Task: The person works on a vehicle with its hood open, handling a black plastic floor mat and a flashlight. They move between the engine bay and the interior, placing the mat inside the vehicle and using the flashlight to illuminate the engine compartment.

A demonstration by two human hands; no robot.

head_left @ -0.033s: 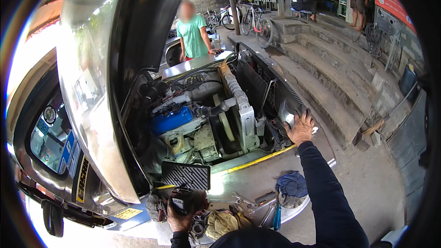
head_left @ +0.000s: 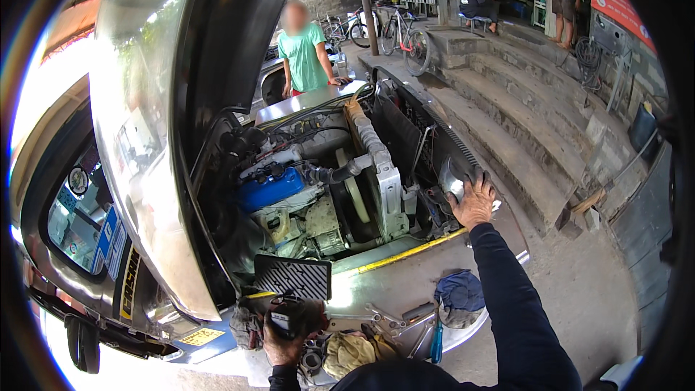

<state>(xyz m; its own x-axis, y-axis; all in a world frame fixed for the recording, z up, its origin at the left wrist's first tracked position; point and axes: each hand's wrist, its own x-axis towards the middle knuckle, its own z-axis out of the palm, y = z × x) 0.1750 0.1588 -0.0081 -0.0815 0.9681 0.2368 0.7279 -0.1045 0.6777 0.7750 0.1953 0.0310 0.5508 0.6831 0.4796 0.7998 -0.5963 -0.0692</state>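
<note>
My right hand [head_left: 474, 201] lies flat with fingers spread on the front corner of the vehicle, beside the headlight [head_left: 452, 177]. My left hand [head_left: 281, 346] is low at the fender [head_left: 405, 275], its fingers wrapped round a black rounded object with a small pale label [head_left: 287, 316]; its kind I cannot make out. Behind that object stands a dark panel with slanted light stripes [head_left: 293, 277]. To its right, on the fender, are several wrenches [head_left: 384, 318], a blue-handled screwdriver [head_left: 436, 342], a blue cloth [head_left: 461, 293] and a tan cloth or glove [head_left: 347, 355].
The raised hood [head_left: 148, 123] rises on the left. Beyond the fender is the engine bay with a blue engine part [head_left: 274, 190] and a ribbed hose [head_left: 371, 137]. A person in a green shirt [head_left: 304, 58] stands across from me. Concrete steps [head_left: 521, 116] run along the right.
</note>
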